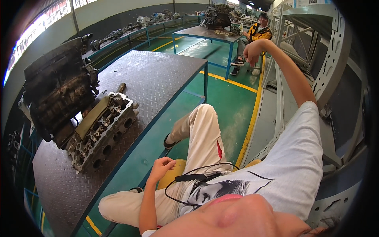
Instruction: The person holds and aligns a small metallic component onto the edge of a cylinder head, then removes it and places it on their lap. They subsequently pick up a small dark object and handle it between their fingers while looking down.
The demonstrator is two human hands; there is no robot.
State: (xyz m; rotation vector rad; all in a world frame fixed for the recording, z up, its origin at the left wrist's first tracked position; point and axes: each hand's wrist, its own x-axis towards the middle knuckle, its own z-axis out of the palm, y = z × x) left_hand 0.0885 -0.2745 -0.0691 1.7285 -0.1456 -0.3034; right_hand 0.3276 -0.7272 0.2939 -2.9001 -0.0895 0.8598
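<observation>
My left hand (162, 169) hovers over my left thigh beside a yellow seat (172, 177), its fingers loosely curled together and nothing seen in them. Out to the upper right my right hand (254, 52) droops from a bent wrist, fingers curled in, with nothing visible in it. It is nearest to the grey metal rack (331, 55). On the tread-plate table (158, 71) at the left lies a cylinder head (103, 130), with a tan cloth or strip (93, 117) across it. A dark, greasy engine block (59, 93) stands right behind it. Neither hand touches these parts.
A black cable with a small black box (191, 177) lies across my lap. A second table (205, 33) farther off bears another engine (217, 16). Next to it sits a person in a yellow and black jacket (259, 31). Yellow lines (233, 82) mark the green floor.
</observation>
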